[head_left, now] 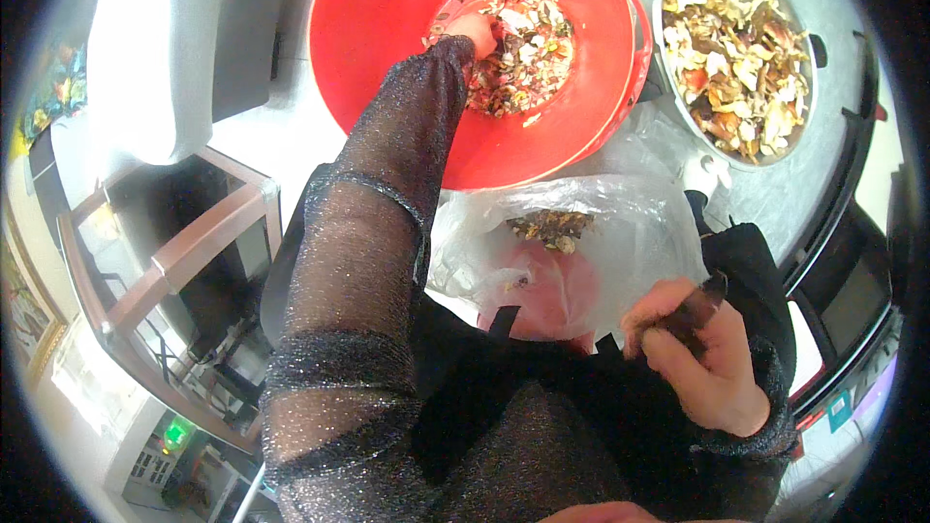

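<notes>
My left hand (475, 34) reaches down into a deep red bucket (387, 87). Its fingertips are hidden among the dried mushroom pieces (523, 68) scattered over the bucket's bottom. My right hand (712, 368) is closed around a dark brown dried mushroom piece (702, 305), held at the right edge of a clear plastic bag (639, 232). The bag stands open in front of me, just below the bucket, with a small heap of dried pieces (554, 228) inside. Something reddish pink (547, 291) shows at the bag's bottom.
At the far right, a round pale basin (668, 87) is heaped with larger dried mushroom pieces (746, 68). A wooden-armed chair (194, 252) stands on the left, below a white and grey piece of furniture (155, 48). A dark-framed object (843, 261) lines the right side.
</notes>
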A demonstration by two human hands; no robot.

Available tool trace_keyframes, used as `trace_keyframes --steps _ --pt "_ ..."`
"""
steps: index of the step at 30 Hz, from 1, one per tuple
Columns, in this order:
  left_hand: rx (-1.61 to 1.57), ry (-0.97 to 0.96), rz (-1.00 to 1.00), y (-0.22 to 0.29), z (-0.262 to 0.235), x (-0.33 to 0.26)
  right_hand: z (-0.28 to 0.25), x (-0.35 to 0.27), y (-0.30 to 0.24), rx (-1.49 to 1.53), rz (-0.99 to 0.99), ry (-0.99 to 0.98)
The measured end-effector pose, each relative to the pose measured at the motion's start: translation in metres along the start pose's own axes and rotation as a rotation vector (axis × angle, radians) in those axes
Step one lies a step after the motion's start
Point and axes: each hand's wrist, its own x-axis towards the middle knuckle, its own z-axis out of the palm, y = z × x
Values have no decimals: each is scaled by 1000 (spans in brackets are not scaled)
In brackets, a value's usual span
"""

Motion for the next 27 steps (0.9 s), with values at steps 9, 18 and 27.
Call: trace_keyframes --steps 9,18,27 --pt "-121 -95 149 -16 24 13 -16 9 2 29 -88 -67" --pt "-256 -56 153 -24 2 7 -1 0 -3 -37 -7 45" --pt "-1148 -206 -10 -9 -81 -77 3 -3 12 -138 -144 41"
